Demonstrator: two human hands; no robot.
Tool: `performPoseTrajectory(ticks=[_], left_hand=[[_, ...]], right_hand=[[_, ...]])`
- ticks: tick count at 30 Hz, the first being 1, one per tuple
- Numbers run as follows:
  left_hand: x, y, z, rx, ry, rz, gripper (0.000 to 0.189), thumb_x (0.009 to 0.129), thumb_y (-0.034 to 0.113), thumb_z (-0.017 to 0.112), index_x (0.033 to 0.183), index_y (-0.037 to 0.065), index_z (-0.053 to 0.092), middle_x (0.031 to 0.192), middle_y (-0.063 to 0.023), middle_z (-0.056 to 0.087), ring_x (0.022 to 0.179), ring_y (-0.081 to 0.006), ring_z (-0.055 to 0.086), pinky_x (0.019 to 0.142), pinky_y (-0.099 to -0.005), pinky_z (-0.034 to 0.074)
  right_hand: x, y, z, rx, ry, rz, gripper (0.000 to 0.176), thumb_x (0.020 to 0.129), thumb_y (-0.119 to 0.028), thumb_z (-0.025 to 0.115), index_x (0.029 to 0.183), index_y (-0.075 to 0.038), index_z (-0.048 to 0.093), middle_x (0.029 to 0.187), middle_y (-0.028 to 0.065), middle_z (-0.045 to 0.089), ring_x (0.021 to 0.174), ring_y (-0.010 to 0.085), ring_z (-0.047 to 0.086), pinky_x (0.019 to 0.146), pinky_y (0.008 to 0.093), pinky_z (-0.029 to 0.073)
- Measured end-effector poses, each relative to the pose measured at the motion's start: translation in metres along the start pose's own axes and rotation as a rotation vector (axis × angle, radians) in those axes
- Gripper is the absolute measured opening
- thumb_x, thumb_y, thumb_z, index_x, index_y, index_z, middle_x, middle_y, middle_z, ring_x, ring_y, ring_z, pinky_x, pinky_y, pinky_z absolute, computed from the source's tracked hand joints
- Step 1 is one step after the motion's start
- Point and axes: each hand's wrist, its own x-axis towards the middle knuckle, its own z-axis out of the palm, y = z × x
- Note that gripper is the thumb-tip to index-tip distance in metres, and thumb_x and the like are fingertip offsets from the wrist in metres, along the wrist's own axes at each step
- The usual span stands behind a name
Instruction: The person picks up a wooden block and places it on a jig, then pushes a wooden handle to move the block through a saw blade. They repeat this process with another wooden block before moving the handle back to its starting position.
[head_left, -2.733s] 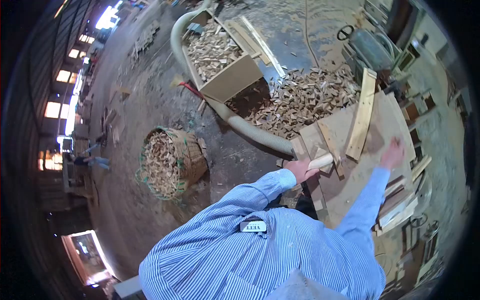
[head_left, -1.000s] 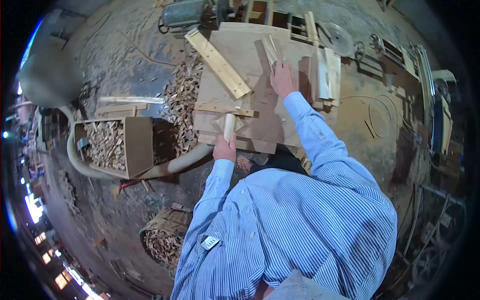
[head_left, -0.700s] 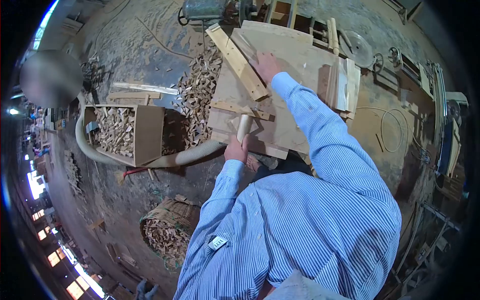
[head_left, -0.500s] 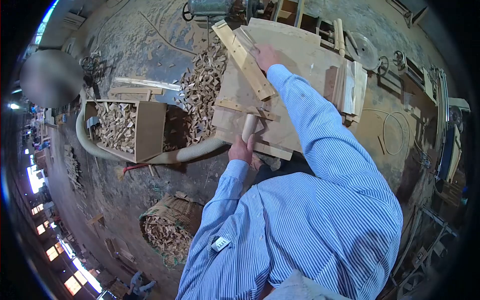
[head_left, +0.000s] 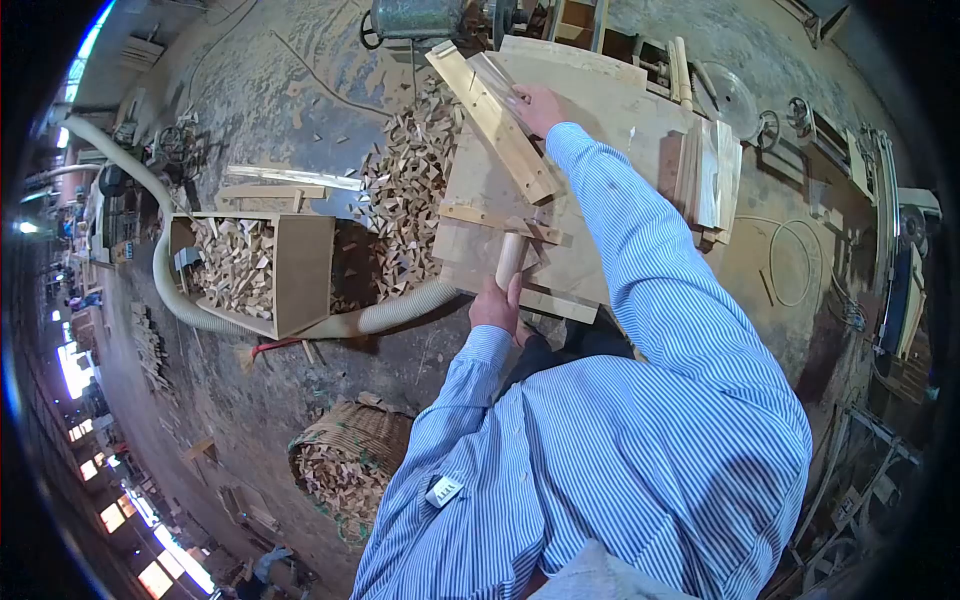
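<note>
My left hand (head_left: 494,304) is closed around the lower end of a pale wooden block (head_left: 510,259) at the near edge of the wooden worktable (head_left: 590,120). The block's far end meets a narrow wooden crosspiece (head_left: 480,214). My right hand (head_left: 540,108) is at the far side, its fingers gripping a thin wooden strip (head_left: 492,72). That strip lies along a slanted wooden rail (head_left: 495,125) with holes in it. Part of the strip is hidden by my fingers.
Offcuts (head_left: 412,175) are heaped left of the table. A wooden box (head_left: 305,275) and a wicker basket (head_left: 370,432) hold more. A ribbed hose (head_left: 390,312) runs under the table edge. Stacked boards (head_left: 712,175) lie at right; a machine (head_left: 415,18) stands beyond.
The view has shifted slightly. My right hand's fingers have moved a little on the strip, and more of the strip shows. A blurred round shape at far left is gone, uncovering the hose.
</note>
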Motion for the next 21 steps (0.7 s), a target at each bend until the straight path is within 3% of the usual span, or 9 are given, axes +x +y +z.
performPoseTrajectory(ticks=[21], left_hand=[[0.108, 0.089, 0.002, 0.013, 0.067, 0.044, 0.062, 0.100, 0.060, 0.049, 0.109, -0.001, 0.055, 0.090, -0.0312, 0.068, 0.087, -0.0506, 0.066, 0.077, -0.0570, 0.051]], right_hand=[[0.137, 0.044, -0.034, 0.008, 0.019, -0.036, 0.041, 0.093, -0.032, 0.068, 0.128, -0.009, 0.070, 0.116, 0.0205, 0.072, 0.105, 0.0341, 0.069, 0.096, 0.0423, 0.053]])
